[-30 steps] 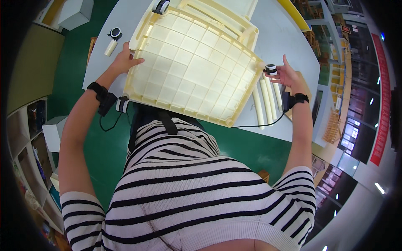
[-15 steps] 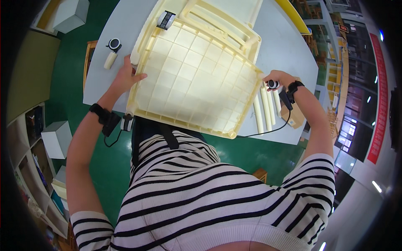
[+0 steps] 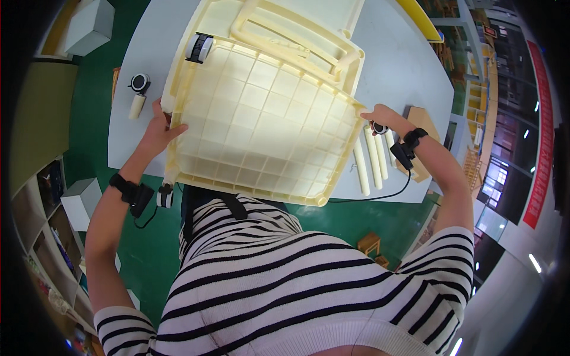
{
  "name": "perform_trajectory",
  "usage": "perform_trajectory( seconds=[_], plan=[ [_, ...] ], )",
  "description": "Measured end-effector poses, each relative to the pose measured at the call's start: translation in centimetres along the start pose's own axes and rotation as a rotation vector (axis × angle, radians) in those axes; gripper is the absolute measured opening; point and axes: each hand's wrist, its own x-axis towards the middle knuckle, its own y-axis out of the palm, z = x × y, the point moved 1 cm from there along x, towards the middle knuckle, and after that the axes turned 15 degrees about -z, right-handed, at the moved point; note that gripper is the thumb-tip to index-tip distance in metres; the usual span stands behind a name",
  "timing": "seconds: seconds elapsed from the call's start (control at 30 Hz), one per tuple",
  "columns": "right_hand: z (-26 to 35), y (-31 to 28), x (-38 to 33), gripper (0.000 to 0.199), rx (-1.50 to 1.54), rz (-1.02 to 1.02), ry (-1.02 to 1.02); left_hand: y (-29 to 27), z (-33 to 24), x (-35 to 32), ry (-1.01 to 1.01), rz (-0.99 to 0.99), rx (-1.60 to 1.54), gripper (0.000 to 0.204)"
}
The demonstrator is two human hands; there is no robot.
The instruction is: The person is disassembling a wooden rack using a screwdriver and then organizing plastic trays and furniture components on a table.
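A cream plastic shelf panel point(image 3: 255, 118), its ribbed grid underside showing, leans toward me over the near table edge. My left hand point(image 3: 159, 132) is closed on its left rim, thumb over the top. At the panel's right corner, my right hand point(image 3: 380, 115) holds a black-and-white caster wheel point(image 3: 379, 127); its fingertips meet the corner. One caster point(image 3: 199, 47) sits on the panel's far left corner, another caster point(image 3: 165, 196) at the near left corner. The near right corner point(image 3: 322, 202) shows a round socket without a wheel.
On the grey table point(image 3: 404, 65), a loose caster point(image 3: 140, 83) lies beside a short cream tube point(image 3: 136, 107) at left. Several long cream tubes point(image 3: 375, 157) and a cardboard box point(image 3: 423, 121) lie at right. Another cream frame piece point(image 3: 297, 44) is behind the panel.
The panel has shifted left and slightly toward me, with my left hand on it. My right hand has moved left with its caster, and its fingers now reach the panel's corner.
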Motion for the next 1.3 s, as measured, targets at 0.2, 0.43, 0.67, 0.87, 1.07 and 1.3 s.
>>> perform_trajectory(
  seconds=[0.2, 0.43, 0.67, 0.87, 1.07, 1.3],
  plan=[
    [-0.5, 0.1, 0.4, 0.042, 0.026, 0.019, 0.011, 0.6, -0.9, -0.3, -0.078, 0.033, -0.011, 0.071],
    [-0.4, 0.3, 0.8, 0.044, 0.139, 0.002, 0.045, 0.4, -0.6, -0.1, -0.127, 0.051, -0.066, 0.071],
    [-1.4, 0.7, 1.2, 0.041, 0.115, -0.003, -0.156, -0.9, 0.8, 0.2, 0.030, -0.001, 0.127, 0.079],
    [0.0, 0.0, -0.4, 0.036, 0.187, -0.013, -0.045, -2.3, -3.1, -0.9, -0.100, 0.051, 0.333, 0.069],
    [-2.9, 0.3, 1.5, 0.034, 0.369, -0.115, 0.074, -8.7, -1.7, 1.8, 0.176, -0.310, 0.590, 0.053],
    [-2.4, 2.1, 1.5, 0.049, 0.241, -0.772, -0.076, -9.3, 1.3, 4.0, 0.219, -0.089, 0.929, 0.048]
  ],
)
